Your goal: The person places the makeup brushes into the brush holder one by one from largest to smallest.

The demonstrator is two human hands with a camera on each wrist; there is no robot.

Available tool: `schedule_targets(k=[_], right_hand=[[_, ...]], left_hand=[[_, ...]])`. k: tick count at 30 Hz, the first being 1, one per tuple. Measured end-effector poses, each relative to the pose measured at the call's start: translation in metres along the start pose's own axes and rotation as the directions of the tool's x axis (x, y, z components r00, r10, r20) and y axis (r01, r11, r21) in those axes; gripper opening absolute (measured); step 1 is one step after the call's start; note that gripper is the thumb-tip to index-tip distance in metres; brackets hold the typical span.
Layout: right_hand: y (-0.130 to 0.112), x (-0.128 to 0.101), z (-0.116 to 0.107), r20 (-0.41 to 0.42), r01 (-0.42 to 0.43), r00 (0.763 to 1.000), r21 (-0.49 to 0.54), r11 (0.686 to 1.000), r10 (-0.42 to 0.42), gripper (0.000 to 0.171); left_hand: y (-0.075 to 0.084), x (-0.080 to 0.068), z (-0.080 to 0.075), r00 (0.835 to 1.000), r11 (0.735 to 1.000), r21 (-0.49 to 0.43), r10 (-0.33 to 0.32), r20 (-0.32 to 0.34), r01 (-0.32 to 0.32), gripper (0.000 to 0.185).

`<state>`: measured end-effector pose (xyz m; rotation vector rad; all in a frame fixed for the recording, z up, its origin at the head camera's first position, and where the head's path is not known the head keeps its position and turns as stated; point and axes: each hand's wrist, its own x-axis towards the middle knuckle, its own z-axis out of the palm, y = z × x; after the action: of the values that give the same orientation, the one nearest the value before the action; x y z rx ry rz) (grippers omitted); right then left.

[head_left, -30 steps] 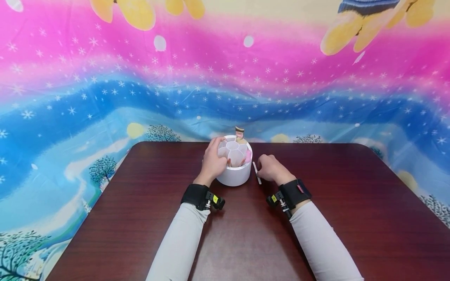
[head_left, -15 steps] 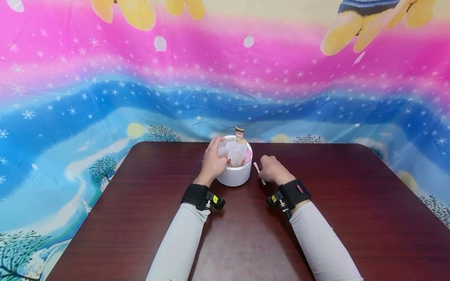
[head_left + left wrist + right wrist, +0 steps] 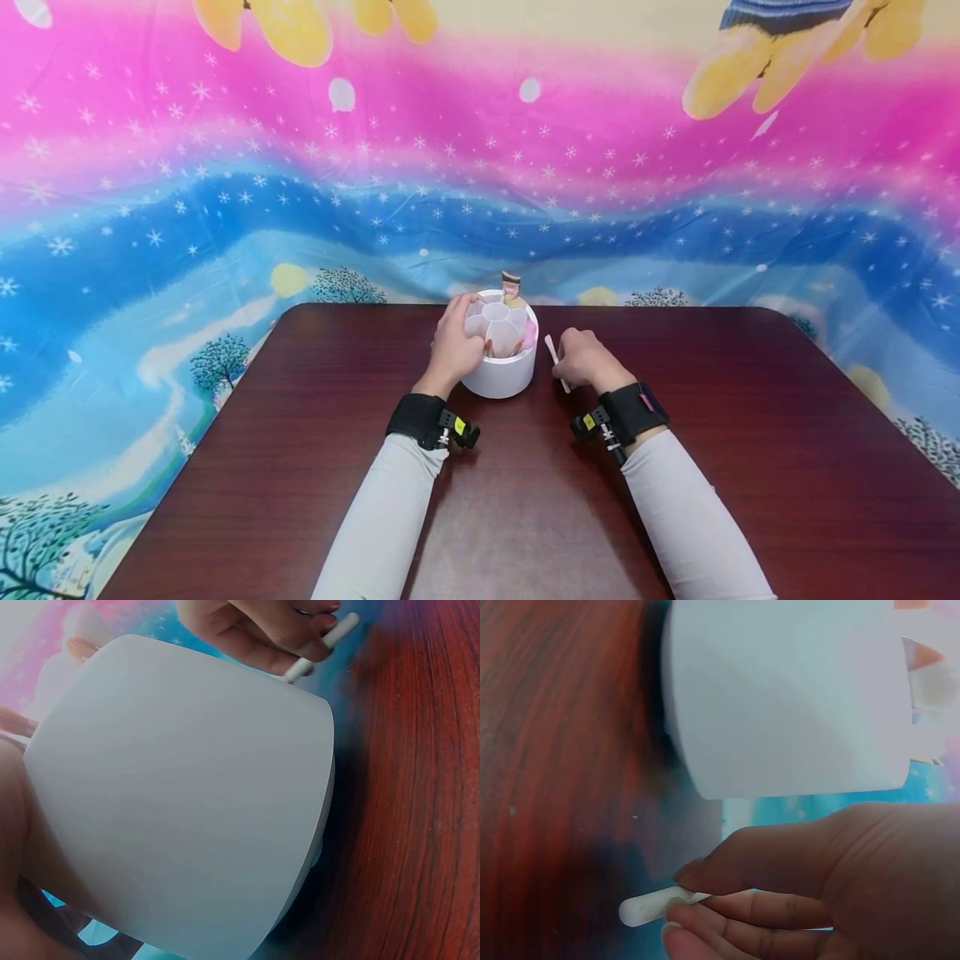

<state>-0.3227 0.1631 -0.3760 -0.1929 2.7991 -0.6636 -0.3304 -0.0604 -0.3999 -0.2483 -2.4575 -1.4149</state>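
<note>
A round white organizer [image 3: 501, 367] with petal-shaped compartments stands at the far middle of the dark wooden table [image 3: 300, 467]. My left hand [image 3: 453, 346] grips its left wall, fingers curled over the rim. A small figure-topped item [image 3: 511, 287] and something pink [image 3: 529, 333] stick out of its compartments. My right hand [image 3: 585, 360] pinches a thin white stick [image 3: 557, 362] just right of the organizer, lifted off the table and tilted. In the right wrist view the stick [image 3: 656, 904] sits between thumb and fingers below the white wall [image 3: 795, 697]. The left wrist view shows the stick [image 3: 322, 646] beyond the organizer [image 3: 187, 802].
A bright pink and blue cloth [image 3: 225, 192] with snowflakes hangs behind the table. Bare wood spreads to the left, the right and the near side of the organizer. Both forearms wear pale sleeves and black wrist straps.
The white stick lay on the table under my right fingers; now the hand has picked it up and raised it slightly toward the organizer. The left hand has not moved.
</note>
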Motion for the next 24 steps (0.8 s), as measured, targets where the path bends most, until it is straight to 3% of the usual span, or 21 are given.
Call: schedule_targets(k=[12, 18, 24], right_hand=[[-0.002, -0.014, -0.026, -0.131, 0.095, 0.987, 0.050, 0.994, -0.088, 0.013], [-0.011, -0.025, -0.038, -0.235, 0.173, 0.960, 0.084, 0.981, -0.150, 0.009], [-0.022, -0.036, -0.048, -0.338, 0.265, 0.917, 0.116, 0.957, -0.213, 0.012]], left_hand=[[0.001, 0.000, 0.000, 1.000, 1.000, 0.008, 0.002, -0.007, -0.002, 0.067], [0.001, 0.000, 0.000, 1.000, 1.000, 0.017, 0.005, -0.010, -0.004, 0.070], [0.001, 0.000, -0.001, 1.000, 1.000, 0.013, 0.003, -0.007, -0.003, 0.070]])
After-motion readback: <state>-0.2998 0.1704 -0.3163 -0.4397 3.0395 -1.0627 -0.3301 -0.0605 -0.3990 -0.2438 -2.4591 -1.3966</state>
